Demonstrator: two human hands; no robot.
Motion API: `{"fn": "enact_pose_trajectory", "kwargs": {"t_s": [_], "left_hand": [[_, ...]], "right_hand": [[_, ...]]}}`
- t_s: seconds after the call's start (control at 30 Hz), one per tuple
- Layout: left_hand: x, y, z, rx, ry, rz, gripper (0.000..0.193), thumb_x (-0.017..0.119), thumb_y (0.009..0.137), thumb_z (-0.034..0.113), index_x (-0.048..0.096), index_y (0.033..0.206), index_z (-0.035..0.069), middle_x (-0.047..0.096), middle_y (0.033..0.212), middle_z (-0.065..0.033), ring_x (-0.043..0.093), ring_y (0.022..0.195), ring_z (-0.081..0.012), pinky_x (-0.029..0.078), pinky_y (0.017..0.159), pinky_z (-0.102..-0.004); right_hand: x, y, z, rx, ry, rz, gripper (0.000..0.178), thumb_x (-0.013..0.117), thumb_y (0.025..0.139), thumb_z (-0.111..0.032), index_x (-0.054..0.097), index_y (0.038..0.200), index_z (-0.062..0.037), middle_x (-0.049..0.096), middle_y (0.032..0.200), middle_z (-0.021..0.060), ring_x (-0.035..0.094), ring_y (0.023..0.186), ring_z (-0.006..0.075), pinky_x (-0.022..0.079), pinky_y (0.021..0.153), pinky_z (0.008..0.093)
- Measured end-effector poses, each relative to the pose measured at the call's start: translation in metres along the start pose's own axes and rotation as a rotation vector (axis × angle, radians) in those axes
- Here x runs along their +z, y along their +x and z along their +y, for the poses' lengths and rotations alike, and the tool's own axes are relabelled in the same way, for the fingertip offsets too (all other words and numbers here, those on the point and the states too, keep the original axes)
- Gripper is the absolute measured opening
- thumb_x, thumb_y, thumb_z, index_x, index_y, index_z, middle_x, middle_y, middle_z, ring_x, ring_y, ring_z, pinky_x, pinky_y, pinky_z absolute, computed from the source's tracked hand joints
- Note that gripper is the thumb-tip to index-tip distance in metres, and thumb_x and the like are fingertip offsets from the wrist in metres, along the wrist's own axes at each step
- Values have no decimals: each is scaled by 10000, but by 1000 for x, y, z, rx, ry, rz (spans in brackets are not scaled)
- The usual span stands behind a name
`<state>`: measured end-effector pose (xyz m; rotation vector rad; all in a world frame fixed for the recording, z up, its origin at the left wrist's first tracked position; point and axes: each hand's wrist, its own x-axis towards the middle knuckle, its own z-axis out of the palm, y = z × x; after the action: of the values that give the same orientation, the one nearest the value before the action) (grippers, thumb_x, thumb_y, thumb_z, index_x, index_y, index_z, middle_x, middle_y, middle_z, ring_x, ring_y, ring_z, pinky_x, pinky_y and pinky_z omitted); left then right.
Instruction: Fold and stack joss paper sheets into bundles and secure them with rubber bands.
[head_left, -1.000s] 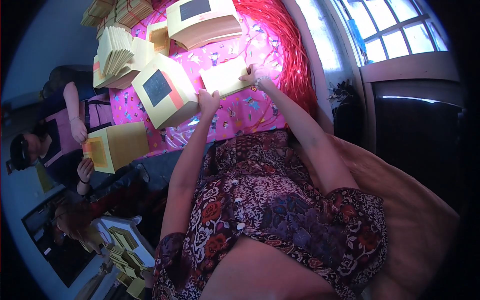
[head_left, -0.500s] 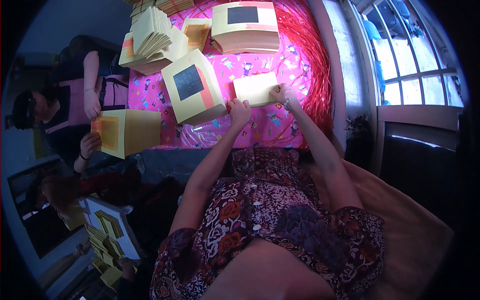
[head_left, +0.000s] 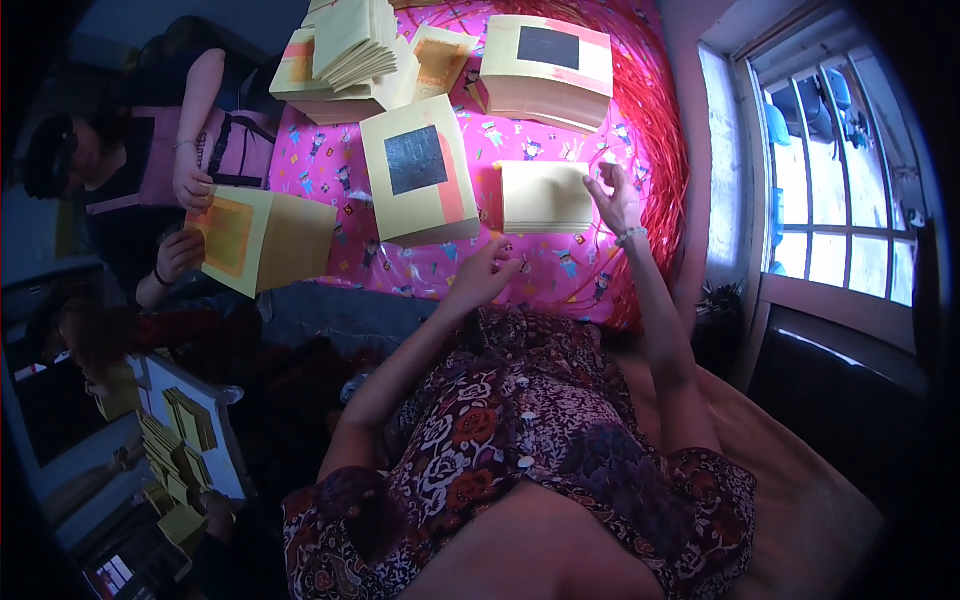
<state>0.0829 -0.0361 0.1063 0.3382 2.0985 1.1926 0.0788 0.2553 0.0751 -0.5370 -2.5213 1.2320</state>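
Since half a second ago both hands have let go of the small stack of yellow paper sheets: then they rested on its near corners, now the left hand has drawn back toward the body and the right hand has lifted off to the stack's right edge. The stack lies flat on the pink patterned cloth, between the two hands, just beside the right hand's spread fingers and a little beyond the left hand, whose fingers are loosely curled and hold nothing. The stack is pale yellow, plain on top, its layered edges showing along the near side. To its left lies a larger yellow bundle with a dark square and orange band. At far left another person's hands hold a yellow-orange packet
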Motion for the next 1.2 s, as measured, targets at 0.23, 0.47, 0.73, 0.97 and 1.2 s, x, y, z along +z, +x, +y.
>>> {"fn": "enact_pose_trajectory", "kwargs": {"t_s": [0.23,0.47,0.73,0.97,1.2], "left_hand": [[-94,-25,15,496,462,521,353,714,758,178,594,1071,66,586,977,-101,574,885,-278,482,779,-382],[-127,-8,-1,456,660,442,510,812,614,215,587,1058,104,553,1023,-61,509,974,-275,443,839,-388],[-142,3,-6,508,533,410,367,822,618,185,662,937,99,604,937,-48,551,929,-254,453,813,-367],[-147,9,-7,477,462,357,250,816,641,197,707,846,105,621,898,-33,575,926,-221,451,833,-339],[-146,8,-8,438,419,344,224,804,664,191,714,849,103,626,897,-28,581,934,-202,452,839,-329]], "right_hand": [[31,-3,-131,-513,-24,-387,259,691,796,-187,602,1002,-58,629,977,122,608,939,281,487,846,376],[84,-16,-156,-721,-475,-597,362,673,778,-335,572,1048,-116,551,1027,61,550,1019,245,455,875,369],[87,3,-149,-702,-317,-680,228,667,775,-306,618,907,-126,576,913,67,607,872,254,504,758,376],[88,18,-153,-550,-235,-778,233,673,798,-336,654,803,-103,612,859,84,622,832,272,495,749,384],[88,20,-156,-427,-195,-828,228,707,781,-330,694,765,-103,647,853,92,631,829,258,494,739,367]]}}
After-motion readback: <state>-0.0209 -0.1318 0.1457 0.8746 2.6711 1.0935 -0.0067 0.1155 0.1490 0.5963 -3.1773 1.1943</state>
